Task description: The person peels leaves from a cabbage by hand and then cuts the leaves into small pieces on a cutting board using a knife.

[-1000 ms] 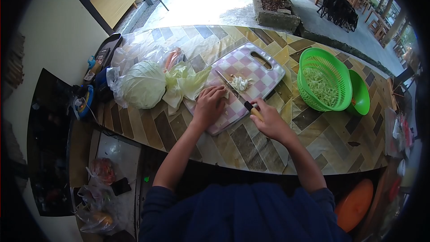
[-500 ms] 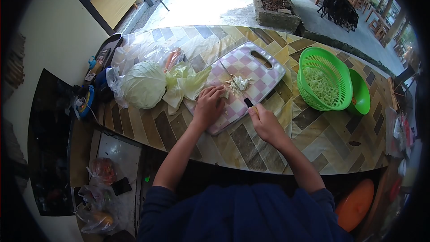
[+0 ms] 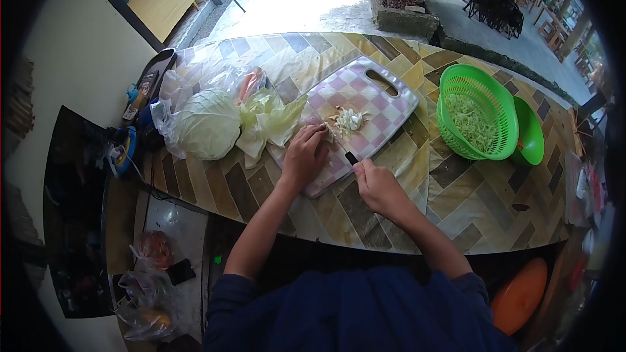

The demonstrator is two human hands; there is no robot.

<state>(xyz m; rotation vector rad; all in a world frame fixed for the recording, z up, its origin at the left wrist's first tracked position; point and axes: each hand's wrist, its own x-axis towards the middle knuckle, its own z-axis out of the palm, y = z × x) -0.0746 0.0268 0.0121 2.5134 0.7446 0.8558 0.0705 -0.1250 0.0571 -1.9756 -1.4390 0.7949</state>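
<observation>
My right hand [image 3: 379, 188] grips the black handle of a knife [image 3: 351, 157], whose blade points up and left over the checkered pink-and-white cutting board [image 3: 381, 116]. On the board's lower left, my left hand [image 3: 306, 154] has its fingers curled and pressed down beside the blade. What lies beneath those fingers is mostly hidden; a pale bit shows at the fingertips. Chopped white pieces [image 3: 349, 121] form a small heap just beyond the blade. Left of the board are loose cabbage leaves [image 3: 267, 119] and a large cabbage [image 3: 210, 124].
A green basket [image 3: 447, 132] of shredded cabbage [image 3: 471, 124] stands right of the board, with a green bowl [image 3: 535, 132] behind it. A clear plastic bag [image 3: 186, 85] holding a carrot [image 3: 249, 85] lies at the back left. An orange round object [image 3: 518, 296] is below the table's right side.
The knife has come back toward me and left, off the chopped heap and close to my left fingers. My left hand stays almost in place. The view shifted slightly.
</observation>
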